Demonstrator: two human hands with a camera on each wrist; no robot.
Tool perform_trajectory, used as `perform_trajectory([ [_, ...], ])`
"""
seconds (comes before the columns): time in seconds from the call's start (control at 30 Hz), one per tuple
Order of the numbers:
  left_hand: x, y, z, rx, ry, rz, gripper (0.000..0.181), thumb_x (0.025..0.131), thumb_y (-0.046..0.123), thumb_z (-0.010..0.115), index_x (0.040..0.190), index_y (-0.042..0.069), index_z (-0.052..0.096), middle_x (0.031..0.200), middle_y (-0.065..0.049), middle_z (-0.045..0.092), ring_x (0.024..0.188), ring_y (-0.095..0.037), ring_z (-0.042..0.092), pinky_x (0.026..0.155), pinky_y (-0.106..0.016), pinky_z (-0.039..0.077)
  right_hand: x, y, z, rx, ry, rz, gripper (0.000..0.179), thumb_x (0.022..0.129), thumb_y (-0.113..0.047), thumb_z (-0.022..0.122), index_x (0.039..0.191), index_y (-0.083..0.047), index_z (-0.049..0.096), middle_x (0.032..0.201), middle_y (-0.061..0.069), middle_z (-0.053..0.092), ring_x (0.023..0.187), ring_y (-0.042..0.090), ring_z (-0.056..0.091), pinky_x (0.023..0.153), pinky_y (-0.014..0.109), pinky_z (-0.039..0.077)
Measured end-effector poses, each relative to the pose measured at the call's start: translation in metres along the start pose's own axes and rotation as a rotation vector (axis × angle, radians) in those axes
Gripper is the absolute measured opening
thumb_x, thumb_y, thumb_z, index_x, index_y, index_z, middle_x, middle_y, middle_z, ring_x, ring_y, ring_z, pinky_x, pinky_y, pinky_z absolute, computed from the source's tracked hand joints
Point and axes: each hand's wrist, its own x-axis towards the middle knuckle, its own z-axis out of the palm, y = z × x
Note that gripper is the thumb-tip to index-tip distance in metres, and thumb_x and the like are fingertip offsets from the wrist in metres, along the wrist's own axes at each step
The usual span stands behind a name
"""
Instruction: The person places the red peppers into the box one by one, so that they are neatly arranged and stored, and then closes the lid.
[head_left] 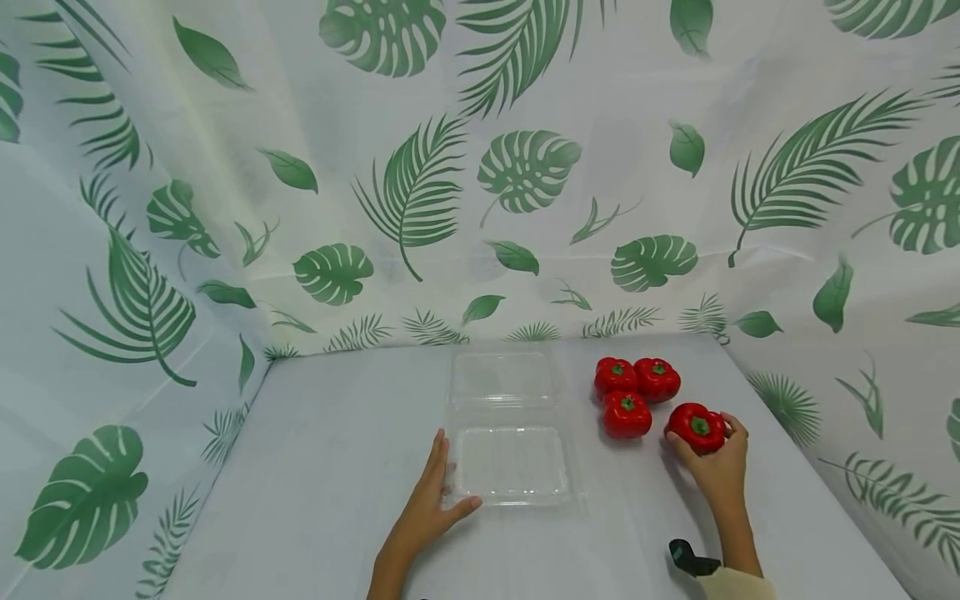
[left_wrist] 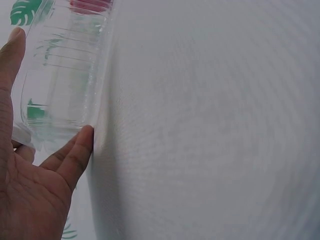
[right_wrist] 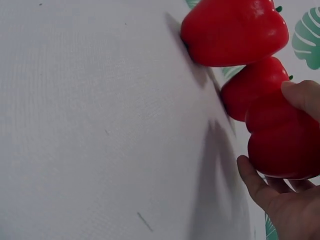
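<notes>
My right hand [head_left: 718, 471] grips pepper [head_left: 697, 427] by its sides, near three other peppers [head_left: 627, 417], right of box [head_left: 513, 467]; even squeeze should suit glossy skin. My left hand [head_left: 426, 510], fingers extended, touches box's left side; light pressure should steady thin plastic.

Looks like a small makeshift booth, i.e. a work spot screened on 3 sides. Back sheet [head_left: 517, 179] is white w/ green palm fronds, monstera & single leaves; L sheet [head_left: 105, 383] & R sheet [head_left: 862, 350] carry similar print & close in the sides round a plain white tbl [head_left: 322, 450]. Creases & soft folds show it's flexible stuff, cloth or plastic, can't tell which. 3 red peppers [head_left: 627, 415] & a clear plastic container [head_left: 513, 462] on the tbl are kitchen-type goods, but bldg type (home, lab, etc.) can't be told, hidden behind the sheets.
</notes>
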Motion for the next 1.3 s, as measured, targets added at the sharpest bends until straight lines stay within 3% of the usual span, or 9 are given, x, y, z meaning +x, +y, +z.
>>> perform_trajectory([
  [0.43,-0.001,0.001,-0.001,-0.007,-0.002,0.0,0.106,0.085,0.04,0.075,0.158,0.009,0.004,0.166,-0.008,-0.002,0.136,-0.038,0.046,0.102,-0.045,0.05,-0.01,-0.009,-0.005,0.24,0.024,0.116,0.088,0.089,-0.032,0.071,0.151,-0.031,0.009,0.161,0.007,0.017,0.152,0.023,0.011,0.115,0.055,0.032],
  [0.57,-0.001,0.002,-0.001,-0.012,0.004,0.014,0.106,0.085,0.038,0.075,0.157,0.006,0.006,0.166,-0.012,-0.002,0.135,-0.04,0.046,0.1,-0.046,0.051,-0.01,-0.019,-0.007,0.251,0.038,0.115,0.084,0.089,-0.034,0.071,0.149,-0.036,0.014,0.159,0.002,0.023,0.149,0.02,0.018,0.112,0.036,0.04],
  [0.73,-0.001,0.0,0.0,-0.028,-0.001,0.014,0.106,0.085,0.04,0.075,0.157,0.006,0.005,0.166,-0.009,-0.003,0.136,-0.038,0.046,0.1,-0.045,0.052,-0.01,-0.028,-0.007,0.221,0.007,0.091,0.083,0.089,-0.035,0.07,0.149,-0.036,0.012,0.158,0.003,0.023,0.147,0.022,0.02,0.1,0.016,0.045],
  [0.9,-0.001,-0.002,0.001,-0.037,-0.014,0.01,0.105,0.086,0.041,0.073,0.158,0.008,0.004,0.166,-0.008,-0.004,0.137,-0.038,0.044,0.102,-0.046,0.05,-0.012,-0.034,-0.008,0.245,-0.022,0.064,0.084,0.091,-0.032,0.069,0.15,-0.032,0.008,0.159,0.004,0.02,0.148,0.023,0.019,0.095,0.01,0.044],
  [1.13,-0.002,0.0,0.001,-0.033,-0.011,-0.005,0.105,0.086,0.04,0.074,0.158,0.008,0.005,0.166,-0.008,-0.004,0.137,-0.039,0.044,0.102,-0.046,0.05,-0.014,-0.044,-0.006,0.475,-0.053,-0.067,0.081,0.091,-0.011,0.067,0.148,-0.029,0.013,0.153,-0.001,0.025,0.139,0.013,0.026,0.083,0.001,0.046],
  [1.3,-0.002,0.0,0.002,-0.02,-0.006,0.004,0.104,0.086,0.038,0.074,0.157,0.007,0.004,0.166,-0.01,-0.004,0.136,-0.041,0.044,0.101,-0.047,0.05,-0.019,-0.055,-0.003,0.538,-0.065,-0.157,0.08,0.088,-0.004,0.068,0.149,-0.024,0.021,0.149,-0.002,0.033,0.133,0.011,0.035,0.083,0.003,0.048],
])
